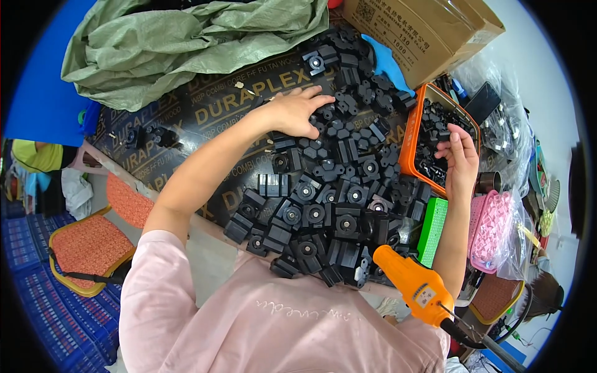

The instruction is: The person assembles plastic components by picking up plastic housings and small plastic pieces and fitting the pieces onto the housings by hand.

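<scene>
My left hand [295, 113] lies with fingers spread over the upper left edge of a heap of black plastic housings [346, 224], its fingertips touching several of them. Many of these parts are blocky with a round metal-centred face; others are smaller and lobed. My right hand [460, 160] is at the right side of an orange basket [408, 146] filled with small black parts [429, 133]. Its fingers are curled together near the basket's contents. Whatever they pinch, if anything, blends into the dark parts behind.
A cardboard box [423, 37] and a green woven sack [199, 43] line the far side. A blue glove-like piece [387, 61] lies by the box. Near my right arm are a green perforated tray [431, 233], an orange power tool [413, 286] and a pink basket [477, 230] of pink pieces.
</scene>
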`<state>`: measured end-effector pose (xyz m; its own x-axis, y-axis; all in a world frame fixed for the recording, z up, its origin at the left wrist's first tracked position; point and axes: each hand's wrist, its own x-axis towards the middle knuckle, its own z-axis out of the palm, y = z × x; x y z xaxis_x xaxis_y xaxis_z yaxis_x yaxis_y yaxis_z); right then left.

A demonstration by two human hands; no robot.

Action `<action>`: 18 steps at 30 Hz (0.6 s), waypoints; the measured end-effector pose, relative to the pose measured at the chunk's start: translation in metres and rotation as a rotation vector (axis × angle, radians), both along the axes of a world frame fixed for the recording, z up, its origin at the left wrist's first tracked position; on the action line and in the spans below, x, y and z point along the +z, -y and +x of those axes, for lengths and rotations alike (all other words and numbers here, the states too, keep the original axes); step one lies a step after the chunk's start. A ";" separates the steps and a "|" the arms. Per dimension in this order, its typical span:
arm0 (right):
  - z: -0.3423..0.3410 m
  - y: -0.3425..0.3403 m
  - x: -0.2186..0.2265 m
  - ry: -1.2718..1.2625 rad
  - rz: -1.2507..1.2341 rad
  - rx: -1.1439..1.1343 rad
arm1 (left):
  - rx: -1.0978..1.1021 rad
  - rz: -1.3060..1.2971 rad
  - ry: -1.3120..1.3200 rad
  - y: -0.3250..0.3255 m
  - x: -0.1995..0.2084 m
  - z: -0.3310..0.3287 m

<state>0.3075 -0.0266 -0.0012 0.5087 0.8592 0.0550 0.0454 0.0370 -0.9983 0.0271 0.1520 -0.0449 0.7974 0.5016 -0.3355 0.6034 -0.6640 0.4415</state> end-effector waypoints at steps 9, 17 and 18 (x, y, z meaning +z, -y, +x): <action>-0.033 0.005 0.007 -0.099 -0.030 0.143 | 0.156 0.219 0.133 0.018 -0.016 0.009; -0.049 0.006 0.008 -0.194 -0.025 0.296 | 0.195 0.235 0.243 0.019 -0.017 0.003; -0.052 0.005 0.007 -0.196 -0.023 0.324 | 0.205 0.277 0.254 0.020 -0.020 0.002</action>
